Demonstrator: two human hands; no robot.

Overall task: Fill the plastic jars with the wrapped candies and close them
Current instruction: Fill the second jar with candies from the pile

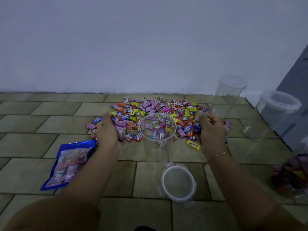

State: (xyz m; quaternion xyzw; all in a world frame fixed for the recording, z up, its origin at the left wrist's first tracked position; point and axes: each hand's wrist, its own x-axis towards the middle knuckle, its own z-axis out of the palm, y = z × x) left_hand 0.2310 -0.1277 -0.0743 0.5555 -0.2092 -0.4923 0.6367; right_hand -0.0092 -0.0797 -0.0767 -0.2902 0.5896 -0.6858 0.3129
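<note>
Candies [155, 110] lay heaped on the tiled floor [33, 120] at twelve o'clock from the open clear jar [158, 129], which stood between both hands. The left hand [106, 130], at nine o'clock of the jar, cupped the pile's edge with fingers pressed together, nearly straight. The right hand [210, 130], at three o'clock, had fingers curled around a few wrappers, though exactly what they pinched could not be told. The lid [178, 182] lay at six o'clock. Wrapped sweets looked light, crinkly and slippery, best scooped in cupped handfuls; the thin jar seemed easily tipped, so steadying its wall would help.
</note>
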